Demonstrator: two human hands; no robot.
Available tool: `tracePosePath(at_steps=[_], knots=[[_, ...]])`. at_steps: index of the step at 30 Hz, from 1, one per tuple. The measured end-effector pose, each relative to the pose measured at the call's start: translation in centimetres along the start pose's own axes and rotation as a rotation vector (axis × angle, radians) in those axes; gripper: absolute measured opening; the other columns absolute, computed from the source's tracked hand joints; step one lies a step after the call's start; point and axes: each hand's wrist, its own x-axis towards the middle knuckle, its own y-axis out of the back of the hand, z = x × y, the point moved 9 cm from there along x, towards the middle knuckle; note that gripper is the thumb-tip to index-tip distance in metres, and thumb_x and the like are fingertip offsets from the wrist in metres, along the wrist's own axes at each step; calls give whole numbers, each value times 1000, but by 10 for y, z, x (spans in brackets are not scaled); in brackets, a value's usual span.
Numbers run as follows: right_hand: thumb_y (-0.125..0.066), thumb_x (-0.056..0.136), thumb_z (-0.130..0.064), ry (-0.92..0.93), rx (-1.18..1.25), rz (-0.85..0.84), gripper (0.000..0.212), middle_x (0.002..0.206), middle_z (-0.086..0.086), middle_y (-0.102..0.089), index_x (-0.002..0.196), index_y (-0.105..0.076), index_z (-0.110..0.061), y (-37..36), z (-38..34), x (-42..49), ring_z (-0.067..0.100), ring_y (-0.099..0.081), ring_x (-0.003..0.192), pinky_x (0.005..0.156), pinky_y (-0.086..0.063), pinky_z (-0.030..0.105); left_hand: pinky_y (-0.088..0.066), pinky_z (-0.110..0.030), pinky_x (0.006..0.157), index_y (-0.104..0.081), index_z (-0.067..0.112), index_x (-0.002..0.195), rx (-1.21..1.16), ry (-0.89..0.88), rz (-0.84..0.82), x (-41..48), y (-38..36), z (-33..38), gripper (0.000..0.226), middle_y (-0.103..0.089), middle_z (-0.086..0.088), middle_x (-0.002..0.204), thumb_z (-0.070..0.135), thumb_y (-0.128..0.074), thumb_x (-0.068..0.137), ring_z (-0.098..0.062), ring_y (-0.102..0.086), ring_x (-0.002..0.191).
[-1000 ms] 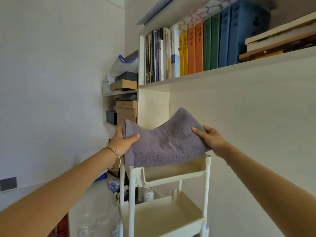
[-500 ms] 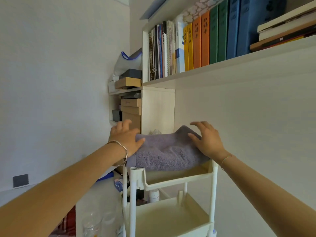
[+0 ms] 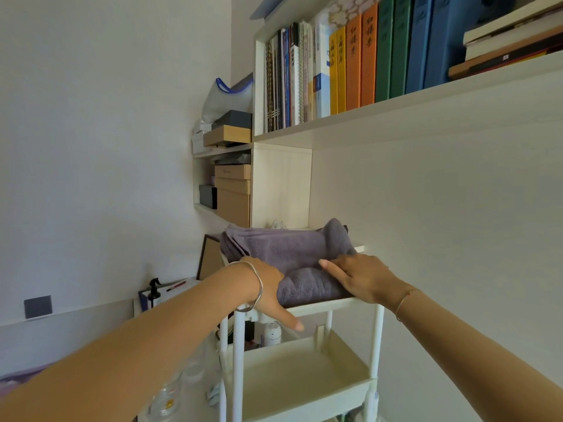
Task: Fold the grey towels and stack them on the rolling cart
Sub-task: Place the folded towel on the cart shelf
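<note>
A stack of folded grey towels (image 3: 289, 248) lies in the top tray of the white rolling cart (image 3: 323, 304). My left hand (image 3: 269, 289) rests against the stack's front left corner, its thumb stretched down over the tray rim; its fingers are hidden behind the cloth. My right hand (image 3: 359, 275) lies flat on the front right of the stack with straight fingers. The towel's far right end bulges up against the wall.
The cart's middle tray (image 3: 304, 370) sits below. A bookshelf (image 3: 365, 123) with upright books hangs overhead. Cardboard boxes (image 3: 233, 193) fill shelves behind the cart. A spray bottle (image 3: 154, 292) and glass jars (image 3: 170, 397) stand to the left.
The towel that both hands held in the air has come down onto the cart's top tray. My hands have let go of their grip and now lie on it.
</note>
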Motion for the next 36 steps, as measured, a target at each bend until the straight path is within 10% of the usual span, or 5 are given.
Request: tracePosePath(at_steps=[11, 22, 36], knots=[[-17, 92, -58, 127, -6, 183, 60, 118, -12, -64, 116, -63, -28, 12, -8, -44, 10, -55, 109, 96, -41, 28, -47, -31, 78, -53, 26, 116, -90, -4, 288, -11, 8, -6, 82, -64, 5, 108, 86, -48, 62, -18, -59, 93], [-37, 95, -51, -266, -119, 166, 47, 145, -8, -41, 135, -46, -29, 39, 27, -177, 13, -41, 131, 106, -29, 27, -42, -32, 83, -49, 24, 127, -280, -302, 711, -54, 34, 75, 50, -56, 3, 126, 57, -43, 90, -20, -51, 115], [-47, 94, -42, -1004, -125, -22, 41, 147, -4, -39, 133, -49, -27, 3, 16, -541, 18, -48, 124, 104, -35, 31, -40, -33, 91, -52, 22, 125, -506, -959, 328, -158, -58, 370, 42, -58, 0, 128, 48, -43, 93, -23, -52, 117]])
